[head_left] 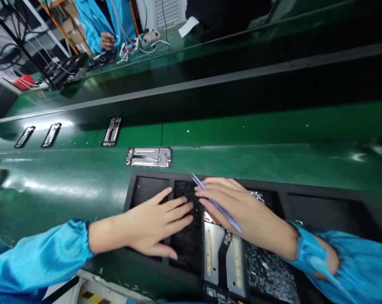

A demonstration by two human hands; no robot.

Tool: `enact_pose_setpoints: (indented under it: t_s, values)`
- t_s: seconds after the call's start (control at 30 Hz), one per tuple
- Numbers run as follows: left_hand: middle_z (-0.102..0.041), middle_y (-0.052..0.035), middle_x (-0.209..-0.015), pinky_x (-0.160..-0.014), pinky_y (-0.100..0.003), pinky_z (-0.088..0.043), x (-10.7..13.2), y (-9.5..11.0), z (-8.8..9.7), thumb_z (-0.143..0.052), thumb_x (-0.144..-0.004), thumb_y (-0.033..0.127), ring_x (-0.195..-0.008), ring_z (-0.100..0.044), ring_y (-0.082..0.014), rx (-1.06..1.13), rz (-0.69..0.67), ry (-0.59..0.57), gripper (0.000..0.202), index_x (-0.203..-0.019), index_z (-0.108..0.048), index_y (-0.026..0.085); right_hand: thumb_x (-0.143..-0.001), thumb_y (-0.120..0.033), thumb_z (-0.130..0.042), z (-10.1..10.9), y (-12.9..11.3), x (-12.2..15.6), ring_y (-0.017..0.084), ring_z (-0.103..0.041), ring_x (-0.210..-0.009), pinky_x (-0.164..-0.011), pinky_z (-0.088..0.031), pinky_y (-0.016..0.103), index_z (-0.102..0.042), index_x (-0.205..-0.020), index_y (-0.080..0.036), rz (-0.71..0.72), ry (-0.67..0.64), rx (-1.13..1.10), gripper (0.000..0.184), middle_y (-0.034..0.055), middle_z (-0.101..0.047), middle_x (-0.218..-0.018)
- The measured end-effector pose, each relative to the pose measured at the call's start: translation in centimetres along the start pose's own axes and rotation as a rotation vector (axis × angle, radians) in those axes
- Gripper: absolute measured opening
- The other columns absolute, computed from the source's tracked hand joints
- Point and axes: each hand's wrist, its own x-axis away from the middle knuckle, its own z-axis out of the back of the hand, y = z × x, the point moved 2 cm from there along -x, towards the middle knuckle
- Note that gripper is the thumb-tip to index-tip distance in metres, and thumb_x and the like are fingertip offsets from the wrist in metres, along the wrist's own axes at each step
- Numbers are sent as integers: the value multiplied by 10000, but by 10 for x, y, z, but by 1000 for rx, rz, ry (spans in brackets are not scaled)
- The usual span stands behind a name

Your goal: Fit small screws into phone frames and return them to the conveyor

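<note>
My left hand [161, 223] lies palm down over the compartments of a black tray [172, 175], its fingers spread and nothing in them. A pair of light purple tweezers [221, 207] is held in my right hand [244, 207], tips pointing up and left. Below that hand is an opened phone frame [211, 253] with a silver inside, yellowish strips and a dark flex cable; my right hand covers its upper end. Many tiny loose parts [273, 274] fill the tray compartment to the right of the phone frame.
Beyond the tray another phone frame [148, 157] lies sideways on the green bench [67, 177]. Farther left are more phone frames, including a dark one [112, 131]. Across the bench a co-worker's hand [107, 41] is near cables. A white paper [188, 26] lies at the back.
</note>
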Motion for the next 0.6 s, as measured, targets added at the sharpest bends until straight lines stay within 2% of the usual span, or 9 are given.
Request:
enact_pose_setpoints:
  t_s: [0.07, 0.17, 0.23, 0.33, 0.4, 0.47, 0.53, 0.6]
  values:
    - [-461, -230, -1580, -1250, -633, -223, -13, -19, 2, -432, -1008, 704, -1513, -367, -365, -14, -51, -32, 844, -1516, -464, 31, -1016, -160, -535, 2, -9, 7, 278, -732, -941, -824, -612, 458, -667, -1089, -145, 45, -25, 104, 152, 115, -763, -989]
    - [-359, -232, -1643, -1269, -633, -161, -30, -31, 0, -381, -1027, 705, -1546, -313, -351, -41, -34, -69, 876, -1546, -403, -1, -1012, -180, -532, 6, -21, 26, 316, -733, -1005, -872, -613, 508, -664, -1106, -140, -38, -19, 166, 167, 150, -754, -1084]
    - [-281, -266, -1664, -1268, -636, -136, -37, -24, -2, -328, -1039, 708, -1558, -284, -363, -56, 79, -73, 910, -1557, -359, -39, -1012, -215, -550, 10, -25, 42, 329, -725, -1082, -909, -616, 516, -656, -1153, -151, -130, 18, 127, 188, 168, -739, -1170]
    - [-262, -300, -1655, -1249, -658, -144, -38, 2, -2, -293, -1028, 738, -1562, -241, -425, -29, 237, -61, 950, -1551, -372, -51, -989, -239, -613, 15, -24, 57, 295, -731, -1097, -925, -630, 461, -647, -1165, -207, -225, 88, -27, 183, 128, -745, -1172]
    - [-284, -272, -1658, -1255, -634, -167, -37, 22, 0, -271, -1031, 738, -1566, -236, -415, 27, 220, -74, 935, -1565, -366, -24, -964, -231, -651, 19, -20, 61, 265, -748, -1048, -878, -646, 397, -631, -1138, -237, -286, 136, -141, 175, 98, -751, -1138]
    - [-309, -226, -1666, -1273, -574, -198, -36, 35, 3, -261, -1049, 711, -1567, -259, -359, 76, 128, -94, 893, -1579, -347, -4, -949, -228, -669, 22, -15, 63, 249, -764, -995, -829, -654, 355, -610, -1118, -250, -346, 178, -216, 180, 83, -751, -1115]
    - [-305, -209, -1673, -1265, -557, -241, -39, 39, 3, -306, -1044, 711, -1565, -269, -348, 80, 85, -80, 881, -1585, -344, 17, -946, -239, -679, 24, -10, 64, 242, -771, -961, -815, -652, 338, -603, -1113, -257, -395, 189, -248, 184, 68, -752, -1088]
    - [-288, -229, -1674, -1246, -598, -254, -45, 33, -1, -371, -1007, 752, -1561, -264, -384, 51, 91, -47, 932, -1583, -350, 20, -953, -256, -678, 24, -7, 65, 233, -769, -958, -821, -646, 325, -603, -1131, -259, -428, 172, -259, 193, 58, -748, -1074]
